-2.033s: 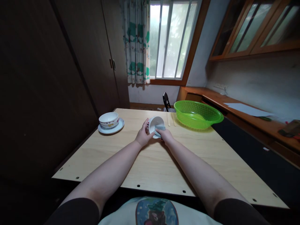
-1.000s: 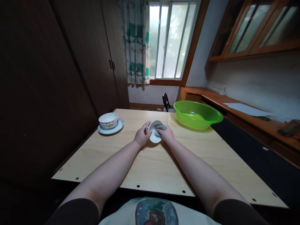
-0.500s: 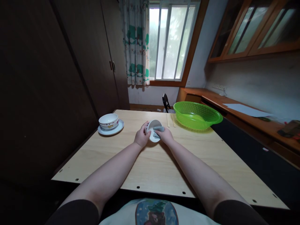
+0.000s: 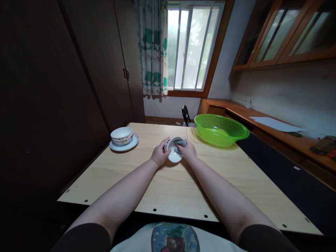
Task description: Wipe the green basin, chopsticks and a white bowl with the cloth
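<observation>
So, the left hand (image 4: 160,153) holds a white bowl (image 4: 174,154) by its side, with the fingers curled over the rim. The bowl is tipped, so its inside faces up and toward the right hand (image 4: 188,151). That hand grips a gray cloth (image 4: 181,142) and presses it into the bowl. The fingers hide most of the cloth, and the hands hide part of the bowl. Small red marks show on the outside of the bowl, near the left hand. You can't tell if the bowl touches the table (image 4: 105,171) or is just above it.

Left of the hands, near the far edge, two bowls (image 4: 121,135) sit one on top of the other on a pale plate (image 4: 131,144). To the right, a green basket (image 4: 220,128) sits on the table, and its near side hides part of the inside. Chopsticks (image 4: 189,134) lie just left of the basket. Past the far edge, the top of a black chair (image 4: 186,114) shows, and the table cuts off the rest.
</observation>
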The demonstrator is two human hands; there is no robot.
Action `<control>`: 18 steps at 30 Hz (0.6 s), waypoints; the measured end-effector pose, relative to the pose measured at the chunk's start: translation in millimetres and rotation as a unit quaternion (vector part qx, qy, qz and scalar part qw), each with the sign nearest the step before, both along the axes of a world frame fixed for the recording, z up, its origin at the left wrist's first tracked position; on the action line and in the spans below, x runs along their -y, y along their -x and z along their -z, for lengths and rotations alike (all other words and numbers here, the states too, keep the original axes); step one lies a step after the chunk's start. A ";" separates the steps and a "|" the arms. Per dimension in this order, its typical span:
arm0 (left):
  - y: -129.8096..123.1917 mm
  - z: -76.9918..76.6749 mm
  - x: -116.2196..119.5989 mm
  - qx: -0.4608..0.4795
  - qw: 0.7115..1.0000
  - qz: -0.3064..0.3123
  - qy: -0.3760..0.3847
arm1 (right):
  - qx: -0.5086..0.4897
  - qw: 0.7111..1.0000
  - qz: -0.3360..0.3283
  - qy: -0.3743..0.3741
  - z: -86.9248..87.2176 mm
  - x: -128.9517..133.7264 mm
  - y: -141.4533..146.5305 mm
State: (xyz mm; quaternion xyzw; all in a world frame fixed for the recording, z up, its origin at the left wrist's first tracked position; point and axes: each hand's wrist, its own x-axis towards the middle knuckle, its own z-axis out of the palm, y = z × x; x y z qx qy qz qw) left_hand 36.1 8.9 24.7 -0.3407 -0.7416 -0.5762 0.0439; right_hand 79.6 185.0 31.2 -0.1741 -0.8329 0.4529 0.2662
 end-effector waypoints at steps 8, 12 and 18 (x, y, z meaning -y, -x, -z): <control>-3.9 -1.4 0.4 -0.021 0.998 -0.055 0.002 | 0.016 1.000 -0.007 0.009 3.4 2.2 1.5; -1.2 -1.7 1.5 -0.025 0.998 -0.050 0.012 | 0.016 1.000 0.000 -0.003 4.6 2.8 1.8; 1.0 -3.2 3.1 -0.039 0.999 -0.021 0.032 | 0.021 0.998 0.005 -0.051 2.3 1.4 -0.4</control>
